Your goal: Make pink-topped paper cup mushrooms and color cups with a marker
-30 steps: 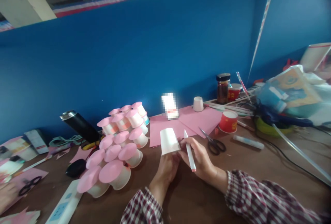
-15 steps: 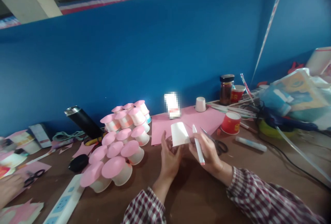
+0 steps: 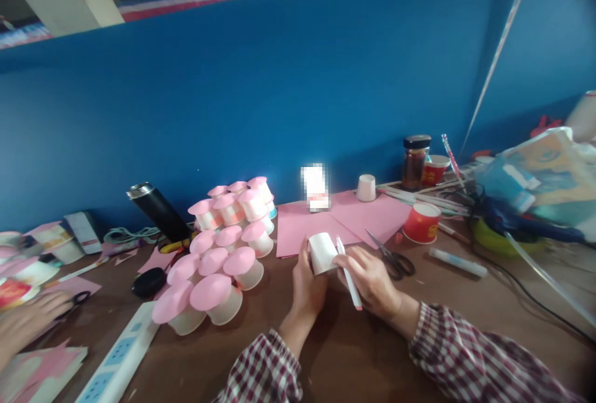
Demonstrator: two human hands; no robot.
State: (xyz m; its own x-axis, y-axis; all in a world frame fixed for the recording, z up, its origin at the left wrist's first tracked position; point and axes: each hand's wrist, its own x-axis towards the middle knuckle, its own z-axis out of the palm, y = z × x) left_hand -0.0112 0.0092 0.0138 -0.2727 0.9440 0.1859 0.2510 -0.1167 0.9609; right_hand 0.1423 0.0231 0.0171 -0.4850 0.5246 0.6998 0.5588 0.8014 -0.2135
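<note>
White paper cup (image 3: pixel 323 252) being held between both hands just above the brown bench (image 3: pixel 354 353).

The left hand (image 3: pixel 308 285) is curling around the cup from the left, thumb up along its side, while the right hand (image 3: pixel 370 279) is pressing its fingertips against the cup's right side and pinching a white marker (image 3: pixel 349 274) that is slanting down toward the wrist. Both forearms, in checked sleeves, are reaching in from the bottom edge. The cup's side is looking plain, with no pink top, so work on it seems barely begun; beside it, a pile of cups with pink tops (image 3: pixel 223 254) is looking finished. Pink paper (image 3: pixel 298 226) and scissors (image 3: pixel 393 257) are lying just beyond the hands. Another person's hand (image 3: pixel 25 322) is resting at far left.
</note>
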